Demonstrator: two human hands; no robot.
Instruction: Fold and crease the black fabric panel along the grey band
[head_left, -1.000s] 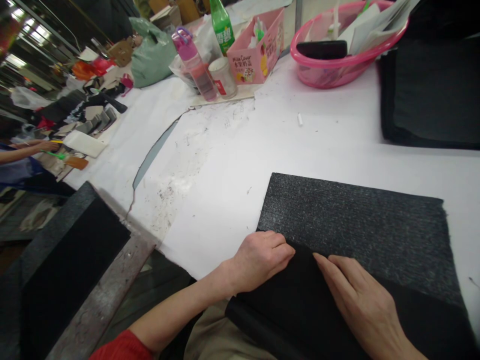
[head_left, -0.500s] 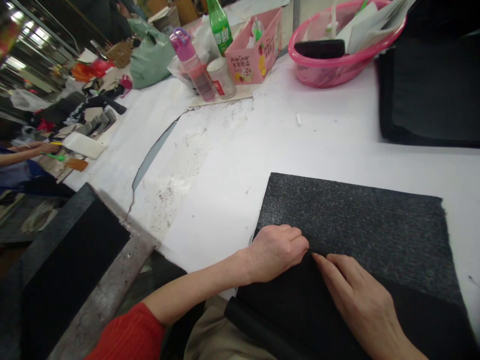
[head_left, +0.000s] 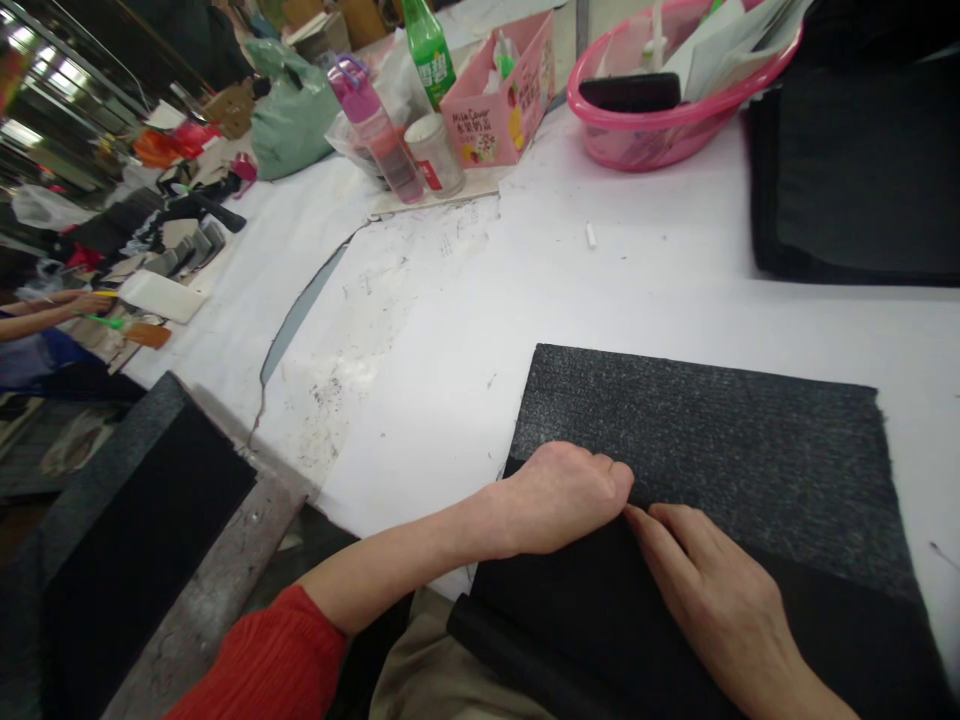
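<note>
A black fabric sheet (head_left: 592,610) lies across a speckled dark grey panel (head_left: 705,430), whose far half stays uncovered. At the fabric's upper edge, my left hand (head_left: 574,497) is curled closed, knuckles up, its fingertips hidden beneath it. Close by on the right, my right hand (head_left: 724,590) pinches the same edge between thumb and fingers, almost touching the left. The sheet's near end hangs in a loose fold over my lap.
On the white tabletop (head_left: 450,330) lies a small white chalk-like piece (head_left: 590,236). Behind stand a pink basin (head_left: 637,150), a pink box (head_left: 480,135) and a bottle (head_left: 379,140). Black folded fabric (head_left: 855,180) is at right, grey-black pieces (head_left: 142,480) at left. Another person's hand (head_left: 90,302) works far left.
My left hand has slid slightly right along the fabric's edge and rolled over, hiding its fingers more. My right hand stays nearly in place. The view has shifted a little.
</note>
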